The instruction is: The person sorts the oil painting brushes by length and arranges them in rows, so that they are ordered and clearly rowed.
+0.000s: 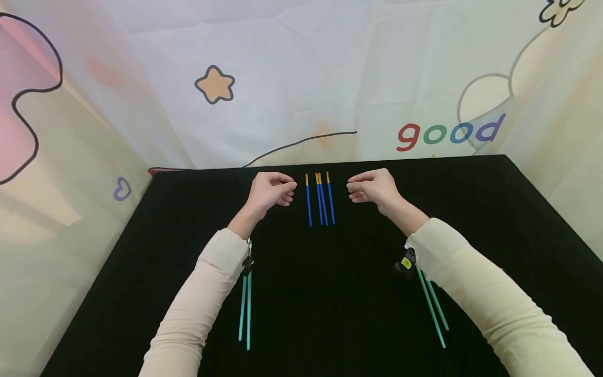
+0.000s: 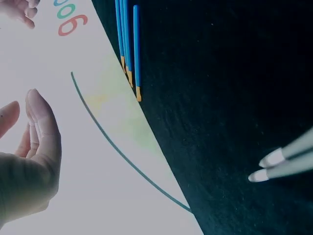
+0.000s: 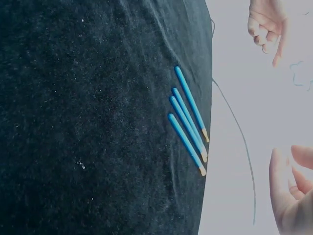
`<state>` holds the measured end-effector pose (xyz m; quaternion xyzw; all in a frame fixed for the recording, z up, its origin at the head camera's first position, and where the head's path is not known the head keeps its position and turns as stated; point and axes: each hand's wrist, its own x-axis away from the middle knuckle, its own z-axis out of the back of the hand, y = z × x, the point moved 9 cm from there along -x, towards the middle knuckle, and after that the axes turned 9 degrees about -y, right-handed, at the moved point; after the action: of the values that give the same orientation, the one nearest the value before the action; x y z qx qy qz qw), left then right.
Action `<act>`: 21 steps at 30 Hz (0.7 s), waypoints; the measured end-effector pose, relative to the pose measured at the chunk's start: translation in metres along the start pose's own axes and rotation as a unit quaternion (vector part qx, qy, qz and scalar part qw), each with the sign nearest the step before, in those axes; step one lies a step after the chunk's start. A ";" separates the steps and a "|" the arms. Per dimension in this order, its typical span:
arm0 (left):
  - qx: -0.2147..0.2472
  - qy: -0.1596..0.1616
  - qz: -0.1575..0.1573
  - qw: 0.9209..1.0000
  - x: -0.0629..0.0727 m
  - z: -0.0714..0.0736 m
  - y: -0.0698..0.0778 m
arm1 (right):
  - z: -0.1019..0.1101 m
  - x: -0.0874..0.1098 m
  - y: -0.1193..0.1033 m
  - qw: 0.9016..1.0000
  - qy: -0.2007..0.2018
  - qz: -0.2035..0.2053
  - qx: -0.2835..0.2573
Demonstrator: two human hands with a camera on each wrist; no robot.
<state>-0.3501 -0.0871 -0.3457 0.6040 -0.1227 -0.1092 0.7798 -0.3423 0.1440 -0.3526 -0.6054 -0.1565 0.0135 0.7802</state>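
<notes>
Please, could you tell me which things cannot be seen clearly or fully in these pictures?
Head view: upper ends of the right-side green sticks, hidden behind the right sleeve and wrist camera.
Left wrist view: left-side green sticks, cut off by the right edge; some yellow-tipped blue sticks, by the top.
Right wrist view: part of the right hand, cut off by the picture's edge.

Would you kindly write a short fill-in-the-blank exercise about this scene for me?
1. In the head view, ____ blue sticks lie between the left hand and the right hand.
2. The word on the curtain reads ____.
3. Beside the left sleeve, ____ green sticks show.

Missing words: four; good; two.
</notes>
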 end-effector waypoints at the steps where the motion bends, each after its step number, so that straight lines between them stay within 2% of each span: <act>1: 0.000 -0.001 -0.002 1.000 0.002 0.000 0.001 | 0.000 0.002 -0.001 1.000 -0.003 0.004 0.003; 10: 0.020 -0.024 -0.022 0.999 0.015 -0.003 0.012 | 0.005 0.019 -0.008 0.999 -0.010 0.027 0.030; 21: 0.042 -0.047 -0.046 0.997 0.033 -0.006 0.026 | 0.008 0.036 -0.016 0.997 -0.018 0.059 0.037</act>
<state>-0.3161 -0.0856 -0.3195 0.6356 -0.1357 -0.1679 0.7412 -0.3130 0.1544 -0.3272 -0.5843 -0.1336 0.0759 0.7969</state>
